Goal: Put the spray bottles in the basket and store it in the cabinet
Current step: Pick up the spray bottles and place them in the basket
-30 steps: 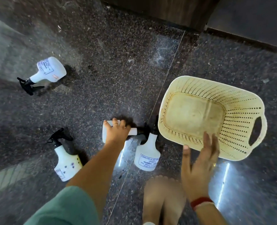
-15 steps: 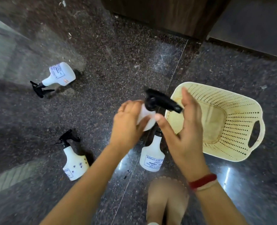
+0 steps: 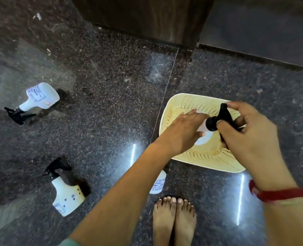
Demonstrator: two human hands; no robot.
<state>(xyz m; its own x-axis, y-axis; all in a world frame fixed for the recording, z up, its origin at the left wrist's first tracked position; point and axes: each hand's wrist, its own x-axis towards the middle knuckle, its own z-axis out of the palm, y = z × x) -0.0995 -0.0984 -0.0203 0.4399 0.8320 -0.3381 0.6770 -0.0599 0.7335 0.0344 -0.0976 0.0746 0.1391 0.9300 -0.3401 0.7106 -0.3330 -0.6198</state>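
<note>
Two hands gripping white spray bottle (image 3: pixel 205 129), over perforated cream basket (image 3: pixel 179 107)

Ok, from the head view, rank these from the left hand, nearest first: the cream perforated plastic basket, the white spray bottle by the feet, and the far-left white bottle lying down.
1. Cream perforated plastic basket: directly under the left hand, to the right.
2. White spray bottle by the feet: below the hand, partly hidden by the forearm.
3. White bottle lying down: far left, up the floor.

Glossy speckled granite floor (image 3: pixel 111 103), light reflections.
</note>
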